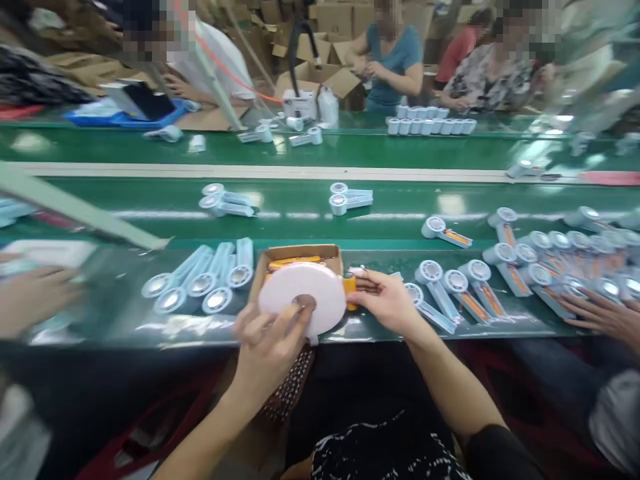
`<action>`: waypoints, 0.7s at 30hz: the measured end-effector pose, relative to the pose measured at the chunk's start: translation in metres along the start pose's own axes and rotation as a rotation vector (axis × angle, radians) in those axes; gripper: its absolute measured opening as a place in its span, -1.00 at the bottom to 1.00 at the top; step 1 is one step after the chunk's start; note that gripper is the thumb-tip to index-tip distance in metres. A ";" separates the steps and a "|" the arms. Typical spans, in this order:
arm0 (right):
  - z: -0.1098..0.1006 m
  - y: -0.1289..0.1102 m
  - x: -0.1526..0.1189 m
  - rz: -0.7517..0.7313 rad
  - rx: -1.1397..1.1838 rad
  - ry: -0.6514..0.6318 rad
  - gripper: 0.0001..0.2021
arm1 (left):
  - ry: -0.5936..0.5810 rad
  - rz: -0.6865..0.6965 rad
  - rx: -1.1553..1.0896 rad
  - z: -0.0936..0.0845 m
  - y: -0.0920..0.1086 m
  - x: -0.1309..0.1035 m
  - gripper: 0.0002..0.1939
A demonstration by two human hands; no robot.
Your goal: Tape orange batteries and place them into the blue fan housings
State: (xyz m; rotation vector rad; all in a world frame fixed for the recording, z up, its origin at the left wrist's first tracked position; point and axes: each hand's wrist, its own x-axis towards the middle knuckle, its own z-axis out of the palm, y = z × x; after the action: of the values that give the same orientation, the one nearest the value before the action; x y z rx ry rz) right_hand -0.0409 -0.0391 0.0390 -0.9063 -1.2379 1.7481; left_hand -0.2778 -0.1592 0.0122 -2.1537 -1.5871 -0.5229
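Observation:
A white tape roll [325, 300] stands tilted at the front edge of the bench, with my left hand [267, 350] closed on it, fingers at its core hole. My right hand [393, 303] pinches a flat orange piece [350, 293] against the roll's right edge; it looks like a battery, and fingers hide part of it. Behind the roll, an open cardboard box [264, 257] contains more orange pieces [295, 263]. Left of the box lie several light-blue fan housings [203, 283]. More housings [470, 293], some with orange in their handles, lie right of my right hand.
Beyond the bench, a green conveyor belt [285, 223] carries paired housings [345, 199]. A slanted pale bar [90, 210] crosses at left. Other people's hands are at the left [40, 297] and right [605, 317] edges. People sit across the line near cardboard boxes [345, 83].

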 end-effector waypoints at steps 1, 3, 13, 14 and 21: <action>0.007 0.003 0.000 -0.040 0.088 0.092 -0.55 | 0.024 -0.034 -0.016 0.006 0.004 -0.001 -0.40; 0.027 0.018 -0.003 -0.150 0.314 0.339 -0.47 | 0.089 -0.131 -0.093 0.018 0.018 0.001 -0.36; -0.050 -0.065 0.014 -0.648 0.375 0.678 -0.62 | 0.063 -0.076 -0.176 0.027 0.057 0.010 -0.36; -0.071 -0.083 0.011 -0.758 0.358 0.753 -0.66 | -0.003 -0.090 -0.159 0.028 0.040 0.007 -0.41; -0.139 -0.037 -0.072 -0.418 0.052 0.641 -0.27 | -0.312 -0.030 -0.180 0.021 -0.077 0.074 -0.52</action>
State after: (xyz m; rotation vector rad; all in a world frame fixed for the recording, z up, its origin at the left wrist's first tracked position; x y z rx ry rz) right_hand 0.1204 -0.0417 0.0451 -0.9867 -0.8668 1.0355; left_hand -0.3292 -0.0682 0.0419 -2.4456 -1.7966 -0.3636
